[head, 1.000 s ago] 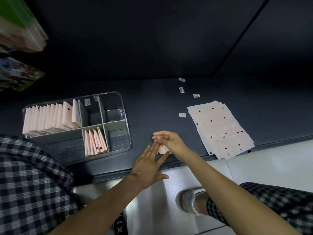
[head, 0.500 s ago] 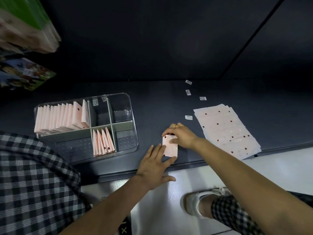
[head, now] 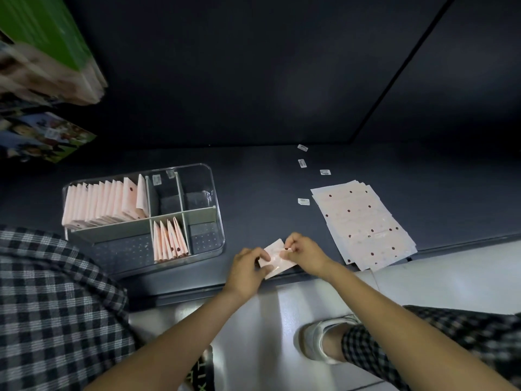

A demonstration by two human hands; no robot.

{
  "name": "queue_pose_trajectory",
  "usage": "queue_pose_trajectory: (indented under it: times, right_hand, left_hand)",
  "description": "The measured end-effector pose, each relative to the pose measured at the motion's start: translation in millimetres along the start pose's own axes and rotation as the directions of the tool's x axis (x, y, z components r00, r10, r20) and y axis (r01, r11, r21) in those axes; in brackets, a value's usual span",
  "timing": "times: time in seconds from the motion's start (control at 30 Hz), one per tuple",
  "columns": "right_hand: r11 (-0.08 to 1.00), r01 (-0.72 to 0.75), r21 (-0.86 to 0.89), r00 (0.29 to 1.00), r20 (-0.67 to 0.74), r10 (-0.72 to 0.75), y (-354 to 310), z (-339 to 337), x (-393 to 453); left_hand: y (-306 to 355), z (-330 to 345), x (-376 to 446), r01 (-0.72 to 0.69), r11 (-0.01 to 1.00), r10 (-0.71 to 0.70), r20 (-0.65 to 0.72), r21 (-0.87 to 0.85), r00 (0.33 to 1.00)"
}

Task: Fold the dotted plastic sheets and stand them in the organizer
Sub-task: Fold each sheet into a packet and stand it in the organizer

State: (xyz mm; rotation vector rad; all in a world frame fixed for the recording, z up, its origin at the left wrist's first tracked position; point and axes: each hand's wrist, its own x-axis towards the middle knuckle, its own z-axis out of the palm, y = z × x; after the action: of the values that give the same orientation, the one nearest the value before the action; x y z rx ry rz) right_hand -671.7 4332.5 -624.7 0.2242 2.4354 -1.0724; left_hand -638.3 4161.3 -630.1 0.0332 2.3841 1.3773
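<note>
Both hands pinch the folded sheet [head: 275, 258] at the tabletop's [head: 267, 187] near edge, left hand [head: 248, 268] gripping its 9 o'clock side, right hand [head: 306, 253] its 3 o'clock side, likely to press the crease before standing it in the organizer [head: 217, 221] at 9 o'clock. Half a second ago the left palm lay flat; now its fingers curl round the sheet.

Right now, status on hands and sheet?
Both hands, left and right, pinching one folded sheet at shelf edge. Organizer left, part filled. Path clear.
</note>
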Motion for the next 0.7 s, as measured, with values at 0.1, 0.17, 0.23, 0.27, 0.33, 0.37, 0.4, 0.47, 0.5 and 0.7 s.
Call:
queue_pose_trajectory:
  times: [0.1, 0.17, 0.23, 0.27, 0.33, 0.37, 0.4, 0.47, 0.5, 0.7]
  right_hand:
    - [1.000, -0.009, 0.015, 1.000, -0.007, 0.009, 0, 12, -12]
    - [0.994, 0.056, -0.092, 0.997, -0.040, -0.059, -4, 15, -20]
    - [0.943, 0.179, -0.279, 0.978, -0.054, -0.202, -11, 13, -27]
    - [0.907, 0.247, -0.342, 0.961, -0.035, -0.276, -18, 11, -31]
    - [0.856, 0.343, -0.387, 0.930, 0.008, -0.369, -33, 9, -39]
    - [0.857, 0.358, -0.372, 0.924, 0.007, -0.383, -41, 9, -43]
    - [0.883, 0.353, -0.310, 0.926, -0.018, -0.377, -48, 10, -46]
    - [0.940, 0.328, -0.098, 0.937, -0.092, -0.336, -63, 14, -50]
    - [0.948, 0.319, 0.000, 0.941, -0.118, -0.317, -71, 16, -51]
    - [0.951, 0.287, 0.114, 0.956, -0.096, -0.277, -108, 47, -48]
  left_hand:
    - [4, 0, -2, 0.091, 0.984, -0.098, -0.042, -0.155, 0.994]
    - [6, -5, -6, 0.048, 0.997, -0.051, -0.054, -0.055, 0.997]
    - [12, -17, -9, -0.059, 0.996, 0.060, -0.013, 0.070, 0.998]
    - [16, -25, -10, -0.120, 0.984, 0.117, 0.031, 0.135, 0.993]
    - [24, -43, -11, -0.200, 0.955, 0.185, 0.088, 0.219, 0.979]
    - [28, -52, -12, -0.216, 0.951, 0.202, 0.087, 0.222, 0.976]
    - [30, -62, -13, -0.217, 0.953, 0.204, 0.079, 0.213, 0.976]
    - [31, -82, -16, -0.191, 0.953, 0.174, 0.090, 0.236, 0.981]
    - [29, -92, -17, -0.178, 0.944, 0.154, 0.106, 0.277, 0.982]
    - [4, -138, -24, -0.056, 0.988, 0.065, -0.060, 0.141, 0.996]
